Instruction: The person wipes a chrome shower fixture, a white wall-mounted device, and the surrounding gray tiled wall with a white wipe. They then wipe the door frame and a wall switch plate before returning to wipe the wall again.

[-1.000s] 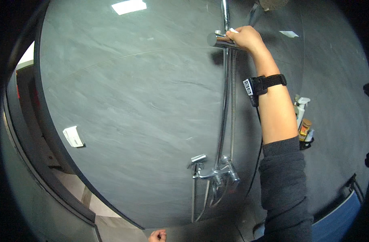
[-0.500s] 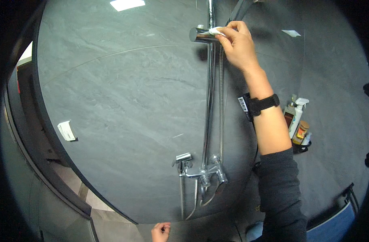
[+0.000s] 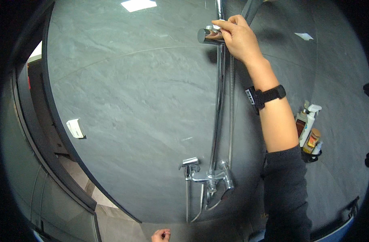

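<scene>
My right hand (image 3: 242, 39) is raised to the chrome holder (image 3: 210, 36) on the upright shower rail (image 3: 218, 109). Its fingers press a crumpled white cloth (image 3: 219, 25) onto the holder's top; most of the cloth is hidden under them, and I cannot tell whether it is fabric or paper. A black strap with a small device (image 3: 265, 97) circles my right wrist. Low in the picture, my left hand (image 3: 160, 235) hangs with curled fingers, away from the fittings, and nothing shows in it.
Below on the rail sits a chrome mixer tap (image 3: 210, 176), with a small spray head (image 3: 189, 162) and hoses. A metal hose (image 3: 231, 109) runs beside the rail. Several bottles (image 3: 309, 129) stand on a black corner shelf at right. A white wall plate (image 3: 75, 128) is at left, near a dark door frame.
My right hand has shifted up over the top of the holder, its index finger now stretched leftward over the cloth. The whole view has swung slightly, moving the wall and fittings rightward.
</scene>
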Motion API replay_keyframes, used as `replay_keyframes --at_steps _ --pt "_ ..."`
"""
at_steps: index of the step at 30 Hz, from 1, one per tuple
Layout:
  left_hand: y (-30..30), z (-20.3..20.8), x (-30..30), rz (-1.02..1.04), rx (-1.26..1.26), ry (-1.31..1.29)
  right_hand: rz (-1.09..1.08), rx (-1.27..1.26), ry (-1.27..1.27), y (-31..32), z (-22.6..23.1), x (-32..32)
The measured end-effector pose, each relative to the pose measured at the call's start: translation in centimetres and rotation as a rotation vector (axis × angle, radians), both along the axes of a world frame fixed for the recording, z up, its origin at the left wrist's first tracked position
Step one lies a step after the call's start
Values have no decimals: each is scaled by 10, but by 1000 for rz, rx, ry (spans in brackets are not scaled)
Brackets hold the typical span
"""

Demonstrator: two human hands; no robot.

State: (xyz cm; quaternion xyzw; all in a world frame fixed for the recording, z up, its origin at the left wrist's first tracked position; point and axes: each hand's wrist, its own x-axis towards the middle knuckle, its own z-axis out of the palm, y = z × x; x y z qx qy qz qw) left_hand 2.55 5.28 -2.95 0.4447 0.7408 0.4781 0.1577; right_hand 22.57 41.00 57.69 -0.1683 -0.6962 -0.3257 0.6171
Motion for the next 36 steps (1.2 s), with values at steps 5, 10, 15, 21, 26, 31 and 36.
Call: replay_keyframes --at_steps 5,10,15,21,26,31,36 --pt "9 2 10 -52 -11 -53 5 19 -11 10 -5 0" --pt "18 19 22 -98 -38 -36 210 79 134 7 -36 -8" --pt "10 32 26 -104 -19 -53 199 -87 -121 -10 -87 5" --pt "0 24 17 -97 -76 -17 47 98 -30 -10 -63 2" --pt "5 14 18 -118 32 -14 33 -85 76 -9 -67 -16" --pt "9 15 22 -97 -39 -10 73 -179 125 -13 -70 -18" --pt "5 14 21 -110 -8 -64 108 -322 43 -20 -122 -8"
